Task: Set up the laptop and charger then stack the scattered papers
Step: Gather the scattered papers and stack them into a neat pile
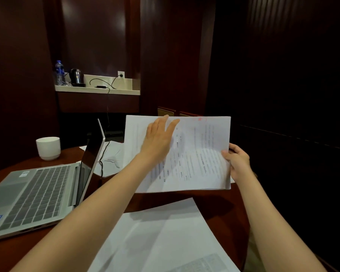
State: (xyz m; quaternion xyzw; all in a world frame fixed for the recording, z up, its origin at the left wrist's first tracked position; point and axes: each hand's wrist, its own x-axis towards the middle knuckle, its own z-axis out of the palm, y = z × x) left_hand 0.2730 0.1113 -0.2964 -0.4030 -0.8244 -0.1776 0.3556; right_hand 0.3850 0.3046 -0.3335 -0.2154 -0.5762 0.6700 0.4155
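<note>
A round table of dark reddish-brown polished wood [220, 205] fills the lower view, in a dim room lined with glossy dark wood panels [96, 36]. On its left side stands an open silver laptop [33, 195] with a grey keyboard, its screen turned edge-on. Just beyond it sits a white ceramic cup [48, 148].

Above the table's far right part, a sheaf of white printed papers [202, 154] is held up clear of the wood. The left hand [158, 138] lies flat on the top page with its fingers straight. The right hand [238, 160] grips the sheaf's right edge, thumb on top and fingers curled beneath.

More loose white sheets [165, 236] lie overlapping on the near edge of the table. Other white sheets [112, 160] lie behind the laptop screen, with a thin black cable [101, 165] trailing across them.

In a recess of the back wall, a pale stone shelf [98, 90] carries a clear plastic water bottle with a blue label [59, 72], a steel and black electric kettle [77, 76] and a black charger brick [101, 86], whose lead runs up to a white wall socket [121, 74]. 2 wooden chair backs [166, 111] show just past the table's far rim.
</note>
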